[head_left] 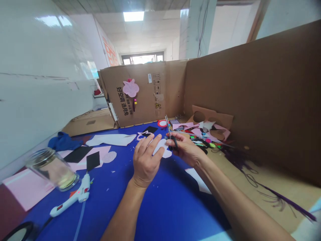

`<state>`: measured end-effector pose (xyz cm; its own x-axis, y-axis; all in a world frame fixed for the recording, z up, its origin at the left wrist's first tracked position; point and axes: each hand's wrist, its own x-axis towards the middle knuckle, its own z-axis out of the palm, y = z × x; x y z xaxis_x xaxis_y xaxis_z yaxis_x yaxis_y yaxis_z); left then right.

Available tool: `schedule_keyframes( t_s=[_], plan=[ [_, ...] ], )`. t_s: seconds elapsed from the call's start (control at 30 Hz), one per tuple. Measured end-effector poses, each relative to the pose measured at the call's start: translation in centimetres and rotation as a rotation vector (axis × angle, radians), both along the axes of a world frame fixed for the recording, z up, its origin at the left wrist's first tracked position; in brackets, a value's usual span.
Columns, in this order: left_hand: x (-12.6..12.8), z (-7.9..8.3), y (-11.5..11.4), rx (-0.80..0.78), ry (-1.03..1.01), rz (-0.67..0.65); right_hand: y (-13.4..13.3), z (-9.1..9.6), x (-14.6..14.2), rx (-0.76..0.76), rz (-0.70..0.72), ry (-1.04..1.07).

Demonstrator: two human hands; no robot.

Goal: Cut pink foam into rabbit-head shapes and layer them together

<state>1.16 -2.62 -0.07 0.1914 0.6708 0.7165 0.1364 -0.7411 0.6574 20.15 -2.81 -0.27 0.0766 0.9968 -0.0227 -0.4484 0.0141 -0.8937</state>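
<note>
Head view: what are the hands doing?

"Left hand [146, 161] grips a white felt cutout [162, 149] above the blue mat [160, 207]. Right hand [187, 149] closes around black-handled scissors [170, 132], just beside it."

Up on the cardboard carton [146, 108], bold black Chinese characters [124, 100] read "好空调 选月兔"! Just right of them sits a yellow triangular warning sign [157, 105], while the orange wall poster [110, 52] is too distant to read.

Left hand [146, 162] fingers raised; right hand [185, 149] curled, just beside.
</note>
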Motion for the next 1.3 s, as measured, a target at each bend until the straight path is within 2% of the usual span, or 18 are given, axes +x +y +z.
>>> schedule_keyframes(
  t_s=[0.07,0.13,0.23,0.33,0.4,0.43,0.47,0.57,0.63,0.7,0.73,0.77,0.93,1.17,1.3],
  plan=[
    [0.1,0.1,-0.1,-0.082,-0.075,-0.016,0.0,0.0,0.0,-0.006,-0.014,-0.025],
    [0.2,0.1,-0.1,-0.094,-0.084,-0.011,0.0,0.0,-0.1,0.005,-0.040,-0.030],
    [0.5,-0.4,0.1,0.037,0.009,0.069,0.1,0.0,-0.4,0.053,-0.108,-0.014],
    [1.0,-1.1,0.4,0.130,-0.025,0.235,0.4,-0.2,-0.4,0.099,-0.202,0.005],
    [1.4,-1.6,0.8,0.068,-0.138,0.311,0.6,-0.4,-0.4,0.119,-0.262,0.017],
    [1.6,-1.8,1.1,-0.020,-0.220,0.318,0.7,-0.5,-0.5,0.132,-0.285,0.022],
    [1.8,-2.1,1.4,-0.137,-0.314,0.306,0.7,-0.6,-0.5,0.145,-0.305,0.026],
    [2.3,-2.7,1.9,-0.570,-0.589,0.153,0.8,-0.8,-0.6,0.176,-0.347,0.031],
    [2.8,-2.8,1.7,-0.783,-0.643,0.003,0.8,-1.0,-0.7,0.180,-0.370,0.024],
    [3.4,-2.6,1.0,-0.919,-0.631,-0.217,0.8,-1.2,-0.8,0.188,-0.388,0.017],
    [3.6,-2.4,0.6,-0.947,-0.621,-0.324,0.9,-1.3,-0.9,0.193,-0.394,0.017],
    [3.8,-2.2,0.2,-0.970,-0.624,-0.362,0.9,-1.4,-0.9,0.196,-0.395,0.019],
    [4.1,-2.0,-0.4,-1.008,-0.751,-0.323,0.7,-1.9,-1.8,0.191,-0.359,-0.001],
    [3.9,-2.7,0.7,-0.941,-0.909,-0.321,0.5,-2.6,-3.1,0.176,-0.324,-0.001],
    [3.1,-2.4,1.6,-0.902,-0.963,-0.344,0.3,-2.1,-2.9,0.163,-0.239,-0.045]
  ],
)
